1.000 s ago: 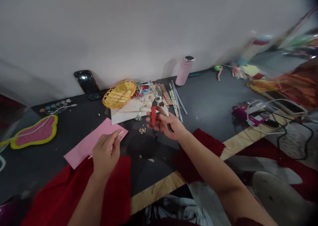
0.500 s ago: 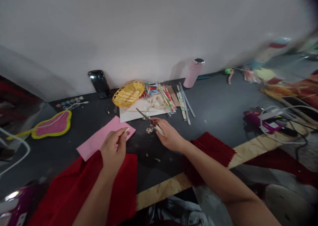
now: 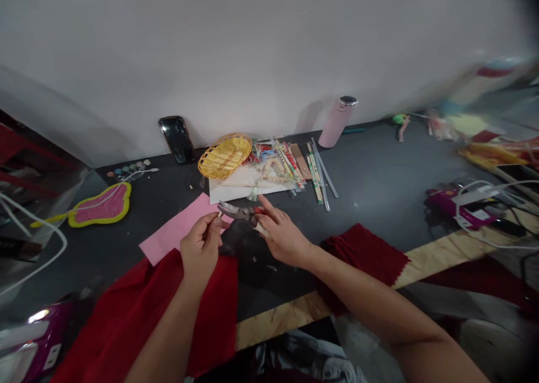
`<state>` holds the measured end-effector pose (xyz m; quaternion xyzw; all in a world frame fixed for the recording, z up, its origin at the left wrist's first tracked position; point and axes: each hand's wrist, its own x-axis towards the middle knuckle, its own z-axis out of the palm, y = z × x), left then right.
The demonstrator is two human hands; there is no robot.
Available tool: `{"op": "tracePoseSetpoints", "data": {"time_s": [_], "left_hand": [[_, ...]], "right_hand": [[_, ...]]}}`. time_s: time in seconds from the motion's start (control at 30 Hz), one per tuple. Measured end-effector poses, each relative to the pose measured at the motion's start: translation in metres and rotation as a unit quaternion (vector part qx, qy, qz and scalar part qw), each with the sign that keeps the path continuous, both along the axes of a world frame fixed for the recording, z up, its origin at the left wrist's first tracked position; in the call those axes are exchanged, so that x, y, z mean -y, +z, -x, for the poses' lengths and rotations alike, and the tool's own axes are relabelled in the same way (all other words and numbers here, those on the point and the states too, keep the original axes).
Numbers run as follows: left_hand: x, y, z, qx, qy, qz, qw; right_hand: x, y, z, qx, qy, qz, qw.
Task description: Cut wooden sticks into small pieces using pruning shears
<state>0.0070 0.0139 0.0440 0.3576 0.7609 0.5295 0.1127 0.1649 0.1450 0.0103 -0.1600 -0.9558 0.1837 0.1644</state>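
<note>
My left hand (image 3: pixel 200 245) is closed, pinching a short, pale thin stick (image 3: pixel 220 214) between thumb and fingertips. My right hand (image 3: pixel 284 236) grips pruning shears (image 3: pixel 242 211) by the handles, with the index finger stretched forward. The shears' blades are apart and reach the stick's upper end; whether they touch it is too small to tell. Pink paper (image 3: pixel 168 234) lies under and beside my left hand, partly over the dark table (image 3: pixel 269 282). Below my left forearm spreads a red cloth (image 3: pixel 126 304).
Behind my hands are a yellow woven basket (image 3: pixel 225 157), a white sheet (image 3: pixel 221 192) and several patterned sticks (image 3: pixel 314 175). A phone (image 3: pixel 177 140) leans on the wall; a pink bottle (image 3: pixel 334 122) stands right. Another red cloth (image 3: pixel 366 254) lies under my right forearm.
My right hand has swung the shears leftward and down, so their blades now meet the stick in my left hand. A little pile of pale pieces is now hidden.
</note>
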Motion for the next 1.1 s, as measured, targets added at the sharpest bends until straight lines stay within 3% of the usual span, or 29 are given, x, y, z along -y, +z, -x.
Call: {"op": "tracePoseSetpoints", "data": {"time_s": [1.1], "left_hand": [[-0.0002, 0.0024, 0.0026, -0.037, -0.031, 0.040, 0.998]], "right_hand": [[0.0023, 0.0016, -0.0006, 0.055, -0.015, -0.063, 0.996]]}}
